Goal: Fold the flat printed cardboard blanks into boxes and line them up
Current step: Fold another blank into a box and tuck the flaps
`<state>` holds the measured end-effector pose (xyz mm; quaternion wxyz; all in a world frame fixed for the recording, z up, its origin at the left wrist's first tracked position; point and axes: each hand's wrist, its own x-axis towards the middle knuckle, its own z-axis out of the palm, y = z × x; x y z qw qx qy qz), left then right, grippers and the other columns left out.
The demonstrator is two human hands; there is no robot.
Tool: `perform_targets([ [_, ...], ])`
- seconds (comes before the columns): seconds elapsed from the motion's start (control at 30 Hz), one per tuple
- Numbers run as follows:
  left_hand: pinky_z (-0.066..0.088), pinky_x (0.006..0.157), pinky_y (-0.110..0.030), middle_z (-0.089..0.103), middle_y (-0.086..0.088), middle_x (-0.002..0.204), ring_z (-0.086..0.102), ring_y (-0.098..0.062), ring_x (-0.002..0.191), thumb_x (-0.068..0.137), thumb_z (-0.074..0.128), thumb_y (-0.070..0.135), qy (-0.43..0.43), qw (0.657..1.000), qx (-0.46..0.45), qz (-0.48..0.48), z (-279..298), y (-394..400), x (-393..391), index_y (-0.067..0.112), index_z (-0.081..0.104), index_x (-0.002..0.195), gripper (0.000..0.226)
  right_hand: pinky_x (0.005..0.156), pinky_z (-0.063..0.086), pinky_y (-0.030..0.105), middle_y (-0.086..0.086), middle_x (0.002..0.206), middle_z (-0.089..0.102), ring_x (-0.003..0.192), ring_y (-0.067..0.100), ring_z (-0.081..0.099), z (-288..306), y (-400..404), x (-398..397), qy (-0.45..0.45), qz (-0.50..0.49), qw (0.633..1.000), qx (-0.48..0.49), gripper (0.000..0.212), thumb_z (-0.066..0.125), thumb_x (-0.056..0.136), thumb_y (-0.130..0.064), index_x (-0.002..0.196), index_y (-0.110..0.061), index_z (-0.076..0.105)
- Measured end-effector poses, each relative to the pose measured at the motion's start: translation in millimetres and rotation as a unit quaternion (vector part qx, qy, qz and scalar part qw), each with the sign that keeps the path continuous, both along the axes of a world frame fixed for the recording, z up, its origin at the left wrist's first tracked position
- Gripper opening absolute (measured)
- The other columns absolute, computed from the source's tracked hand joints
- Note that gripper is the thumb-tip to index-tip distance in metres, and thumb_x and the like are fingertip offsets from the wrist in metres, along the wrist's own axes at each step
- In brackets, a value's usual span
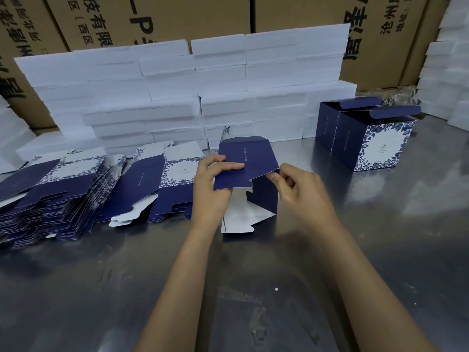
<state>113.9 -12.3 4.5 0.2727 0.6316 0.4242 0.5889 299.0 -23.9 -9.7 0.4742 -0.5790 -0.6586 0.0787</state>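
Note:
A half-folded navy blank (250, 162) with a white inside is held upright over the steel table (228, 288) at centre. My left hand (212, 184) grips its left panel, thumb on top. My right hand (297, 185) pinches its right edge at the corner. Loose white flaps hang below it. Two folded navy boxes with blue floral fronts (375, 141) stand side by side at the right, lids up. Flat printed blanks lie in a fanned pile (53, 196) at the left and a smaller pile (162, 184) beside my left hand.
A wall of white foam blocks (193, 97) stands behind the work spot, with more foam (451, 72) at the far right. Brown shipping cartons (157, 19) rise behind them. Clear plastic wrap (403, 97) lies behind the folded boxes.

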Motion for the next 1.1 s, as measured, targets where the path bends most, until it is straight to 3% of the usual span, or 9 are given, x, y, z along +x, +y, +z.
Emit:
perform_targets([
  [0.1,0.038,0.089,-0.003,0.051,-0.005,0.132,0.051,0.018,0.106,0.079,0.065,-0.020,-0.003,1.000,-0.001,0.001,1.0,0.2,0.4,0.024,0.075,0.097,0.049,0.050,0.030,0.024,-0.009,0.052,0.043,0.056,0.015,0.037,0.6,-0.1,0.0,0.020,-0.002,1.000,0.000,0.043,0.062,0.096,-0.044,0.069,-0.020,0.041],
  [0.23,0.037,0.090,-0.003,0.052,-0.005,0.132,0.050,0.020,0.106,0.079,0.065,-0.021,0.003,1.000,0.001,0.006,3.2,1.1,0.0,0.024,0.074,0.097,0.050,0.051,0.026,0.031,-0.001,0.061,0.041,0.059,0.021,0.033,4.2,-0.1,-3.8,0.021,0.007,0.999,0.041,0.031,0.060,0.098,-0.028,0.075,-0.017,0.042],
  [0.43,0.036,0.090,-0.003,0.051,-0.004,0.133,0.048,0.020,0.108,0.080,0.062,-0.021,0.018,1.000,-0.011,0.007,6.7,-1.3,-0.1,0.023,0.074,0.100,0.049,0.053,0.031,0.021,0.002,0.062,0.050,0.058,0.016,0.041,8.1,-4.1,-1.9,0.040,0.014,0.999,0.004,0.028,0.063,0.095,-0.032,0.080,-0.017,0.046],
  [0.6,0.040,0.093,-0.008,0.041,0.009,0.144,0.038,0.011,0.131,0.082,0.079,0.009,0.037,0.995,-0.059,-0.068,6.5,-8.8,-1.1,0.028,0.070,0.115,0.039,0.088,0.043,0.024,-0.026,0.107,0.059,0.108,0.005,0.053,18.4,-14.0,-11.3,0.220,0.054,0.974,-0.004,0.020,0.067,0.087,-0.038,0.105,-0.032,0.062],
  [0.67,0.039,0.096,-0.012,0.033,0.019,0.150,0.029,0.006,0.141,0.082,0.081,0.018,0.068,0.989,-0.084,-0.101,6.4,-9.9,-4.7,0.036,0.062,0.127,0.051,0.104,0.042,0.030,-0.021,0.127,0.056,0.125,0.006,0.049,20.7,-13.6,-12.4,0.208,0.064,0.976,-0.015,0.023,0.069,0.095,-0.033,0.117,-0.032,0.066],
  [0.83,0.045,0.084,-0.007,0.018,0.028,0.160,0.027,0.031,0.126,0.085,0.065,-0.009,0.142,0.971,-0.113,-0.156,7.5,-5.6,-24.0,0.042,0.041,0.146,0.083,0.113,0.038,0.039,-0.009,0.141,0.051,0.134,0.012,0.046,16.7,-7.9,-8.6,0.184,0.062,0.981,-0.029,0.027,0.070,0.095,-0.017,0.121,-0.022,0.069],
  [0.9,0.046,0.090,-0.011,0.015,0.031,0.160,0.028,0.030,0.127,0.085,0.059,-0.013,0.158,0.964,-0.125,-0.172,9.4,-3.7,-32.6,0.048,0.040,0.144,0.087,0.110,0.040,0.039,-0.009,0.141,0.051,0.134,0.013,0.047,15.4,-6.1,-8.7,0.181,0.059,0.981,-0.022,0.026,0.070,0.094,-0.016,0.120,-0.022,0.070],
  [1.0,0.046,0.098,-0.019,0.021,0.027,0.160,0.036,0.007,0.139,0.086,0.061,-0.012,0.140,0.965,-0.127,-0.183,13.3,-0.1,-36.4,0.044,0.050,0.138,0.077,0.108,0.042,0.040,-0.006,0.140,0.053,0.131,0.016,0.049,14.5,-2.9,-12.9,0.178,0.048,0.983,0.004,0.023,0.070,0.094,-0.013,0.116,-0.019,0.071],
  [1.1,0.043,0.080,-0.004,0.045,0.018,0.148,0.053,0.010,0.111,0.087,0.073,0.006,0.070,0.991,-0.076,-0.085,12.5,-2.7,-21.8,0.040,0.067,0.112,0.043,0.108,0.041,0.038,-0.008,0.135,0.058,0.129,0.017,0.051,11.7,-3.8,-17.4,0.182,0.039,0.982,0.027,0.018,0.070,0.094,-0.010,0.110,-0.016,0.071],
])
